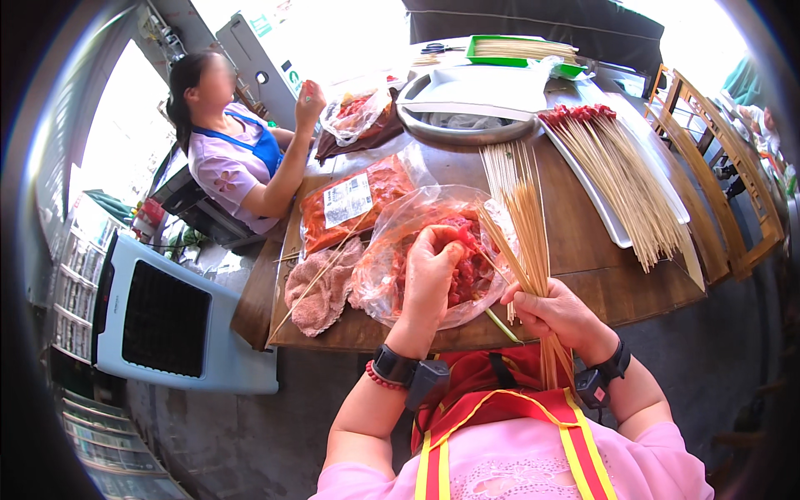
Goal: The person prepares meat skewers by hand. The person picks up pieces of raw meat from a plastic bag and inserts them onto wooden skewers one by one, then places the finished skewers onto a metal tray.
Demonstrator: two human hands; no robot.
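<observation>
My left hand pinches a small piece of red raw meat between thumb and fingers, over an opened plastic bag of marinated meat. In my right hand is a thick bundle of bamboo skewers, held near its lower part. One skewer slants from that hand towards the pinched meat; whether its tip is in the meat cannot be told. More pale skewers lie on the table behind the bag. On a white tray at the right rest many skewers with red meat at their far ends.
A sealed bag of red meat and a pinkish cloth lie at the left on the wooden table. Behind stand a round metal basin and a green tray of skewers. A co-worker is at the far left side.
</observation>
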